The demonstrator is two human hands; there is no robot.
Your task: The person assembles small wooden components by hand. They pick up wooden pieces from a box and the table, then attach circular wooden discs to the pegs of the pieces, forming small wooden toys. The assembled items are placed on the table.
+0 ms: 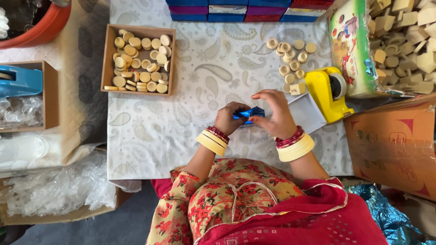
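Both my hands meet over the middle of the white paisley tablecloth (190, 90). My left hand (229, 119) and my right hand (272, 113) together pinch a small object wrapped in shiny blue foil (249, 114). Each wrist carries red and cream bangles. A white open box (306, 112) lies just right of my right hand, beside a yellow tape dispenser (324, 93). A loose group of round cream wooden discs (290, 56) lies beyond my right hand.
A wooden tray (109, 59) full of cream discs sits at the back left. Stacked blue and red boxes (250, 10) line the far edge. A printed carton (352, 45) holds wooden blocks at right, above a brown cardboard box (395, 145). Clear plastic wrap (59, 186) lies left.
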